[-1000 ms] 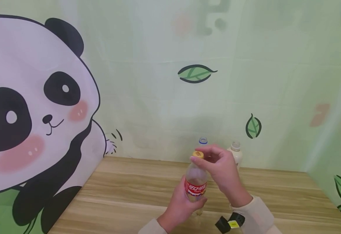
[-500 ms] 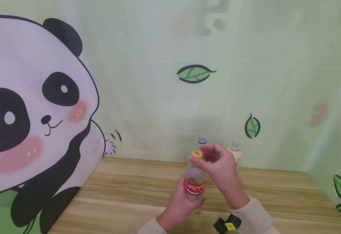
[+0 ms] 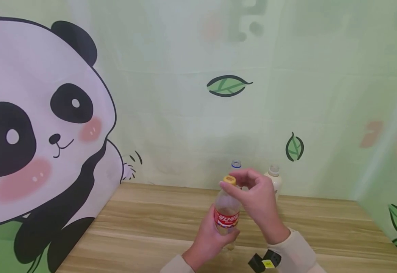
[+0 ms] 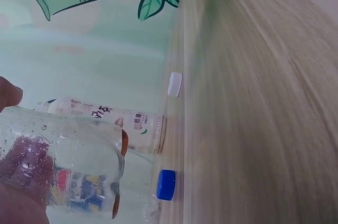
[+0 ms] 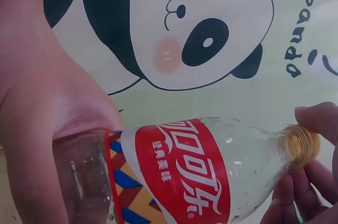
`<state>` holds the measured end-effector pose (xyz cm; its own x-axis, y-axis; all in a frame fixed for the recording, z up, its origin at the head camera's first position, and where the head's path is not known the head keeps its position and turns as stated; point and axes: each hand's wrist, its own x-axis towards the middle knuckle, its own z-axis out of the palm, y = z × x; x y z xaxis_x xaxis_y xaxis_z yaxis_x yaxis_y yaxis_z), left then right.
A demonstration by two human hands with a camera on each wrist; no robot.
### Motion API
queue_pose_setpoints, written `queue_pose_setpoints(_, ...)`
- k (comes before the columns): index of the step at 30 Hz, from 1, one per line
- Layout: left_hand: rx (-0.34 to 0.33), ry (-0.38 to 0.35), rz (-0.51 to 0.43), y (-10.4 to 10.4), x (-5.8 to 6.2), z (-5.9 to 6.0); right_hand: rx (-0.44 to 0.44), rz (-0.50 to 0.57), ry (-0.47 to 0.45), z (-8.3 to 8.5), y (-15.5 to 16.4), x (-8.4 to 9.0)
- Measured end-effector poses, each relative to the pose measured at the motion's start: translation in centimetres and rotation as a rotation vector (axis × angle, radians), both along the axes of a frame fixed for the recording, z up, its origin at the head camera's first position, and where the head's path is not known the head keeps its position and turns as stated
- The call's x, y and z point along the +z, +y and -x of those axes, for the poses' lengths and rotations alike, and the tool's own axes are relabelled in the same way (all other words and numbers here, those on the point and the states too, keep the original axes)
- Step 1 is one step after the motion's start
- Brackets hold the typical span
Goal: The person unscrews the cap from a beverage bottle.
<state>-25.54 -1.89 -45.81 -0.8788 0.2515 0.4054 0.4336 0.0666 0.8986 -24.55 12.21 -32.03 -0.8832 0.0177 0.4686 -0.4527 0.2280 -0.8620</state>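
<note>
Bottle (image 3: pixel 226 212) gripped round the body by left hand (image 3: pixel 209 239), yellow cap (image 3: pixel 230 179) pinched by right hand (image 3: pixel 258 199) fingertips, two bottles (image 3: pixel 275 180) behind.

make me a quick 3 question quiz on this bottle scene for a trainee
1. True or false: the left hand grips the red-label bottle by its lower body.
2. What does the right hand pinch? A) a blue cap lying on the table B) the yellow cap on the bottle C) the white bottle
3. How many other bottles stand behind it by the wall?

Key:
1. True.
2. B.
3. Two: a clear bottle with a blue neck ring and a white bottle, both without caps.
</note>
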Motion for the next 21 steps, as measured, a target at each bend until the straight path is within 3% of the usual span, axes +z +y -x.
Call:
queue_pose_setpoints(13, 0.015, -0.018, 0.024, -0.05, 0.11, 0.14, 0.182, 0.018, -0.039, 0.72, 0.87, -0.35)
queue_pose_setpoints(17, 0.014, -0.020, 0.028, -0.07, 0.08, 0.19, 0.161, 0.015, -0.056, 0.61, 0.74, -0.13)
queue_pose_setpoints(21, 0.026, -0.001, 0.030, -0.01, -0.06, 0.23, 0.068, 0.000, -0.070, 0.27, 0.37, 0.25)
